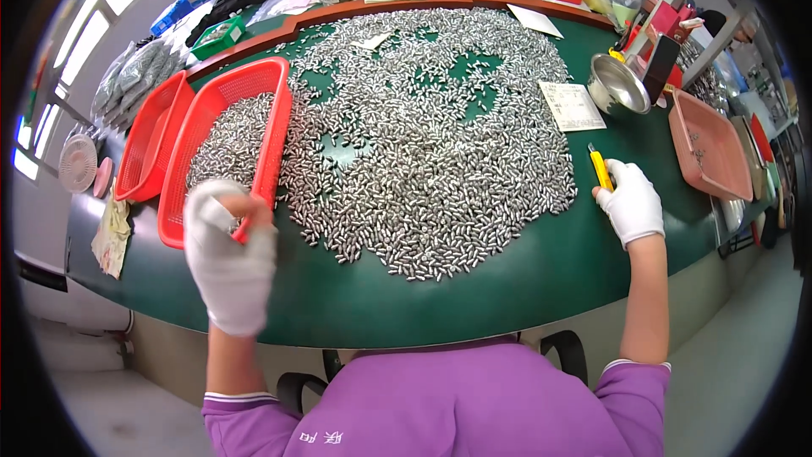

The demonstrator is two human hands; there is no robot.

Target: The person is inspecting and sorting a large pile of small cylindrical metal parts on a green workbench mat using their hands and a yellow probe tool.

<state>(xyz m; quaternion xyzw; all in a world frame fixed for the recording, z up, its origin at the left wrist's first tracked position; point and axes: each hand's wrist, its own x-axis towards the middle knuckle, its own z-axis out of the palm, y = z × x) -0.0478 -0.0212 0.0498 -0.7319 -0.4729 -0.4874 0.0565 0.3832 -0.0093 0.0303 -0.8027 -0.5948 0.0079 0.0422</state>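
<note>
Silver metal pieces (448, 186) spread across a green table (355, 313) and part-fill a red basket (278, 118) at left. Print on 1 paper slip (573, 107) is too small to read; white characters mark the purple shirt (457, 398). The gloved left hand (231, 258), blurred, covers part of the basket's near end; I cannot tell its grip. The gloved right hand (633, 205) pinches a yellow cutter (600, 167), partly hidden.

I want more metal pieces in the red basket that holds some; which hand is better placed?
Left, I'd judge: the left hand is at that basket, while the right hand is across the heap, at the yellow cutter.
</note>
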